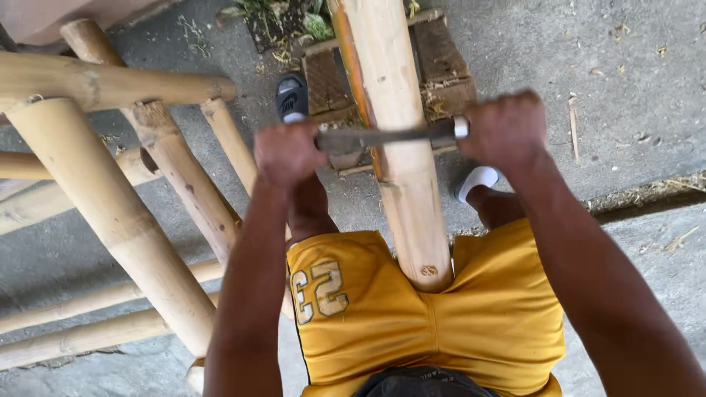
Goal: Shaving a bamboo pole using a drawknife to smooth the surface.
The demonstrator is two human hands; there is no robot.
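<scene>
Straddling a pale, peeled bamboo pole (pixel 401 184), thick and round, the person in yellow shorts (pixel 426 316) keeps its near cut end between the thighs while the far end runs up out of the top of the view.

Item 1, tool: a flat grey metal blade (pixel 382 137) with a handle at each end, lying crosswise on the pole and touching its upper face about midway along the visible length. A light metal collar shows at the right-hand end of the blade.

Item 2, left hand (pixel 288 153): grip closed in a fist around the left handle of the blade, knuckles up, just beside the pole's left edge.

Item 3, right hand (pixel 504 129): grip closed in a fist around the right handle, just beside the pole's right edge, slightly farther from the body than the left.

Item 4, support: a worn brown wooden block (pixel 441 55) on the ground under the far part of the pole.

Item 5, footwear: a black slide sandal (pixel 292 95) left of the pole, a white one (pixel 478 179) right of it.

Item 6, surroundings: a frame of tan bamboo poles (pixel 110 206), crossed and leaning, at the left; grey concrete ground (pixel 632 66) with scattered shavings.
</scene>
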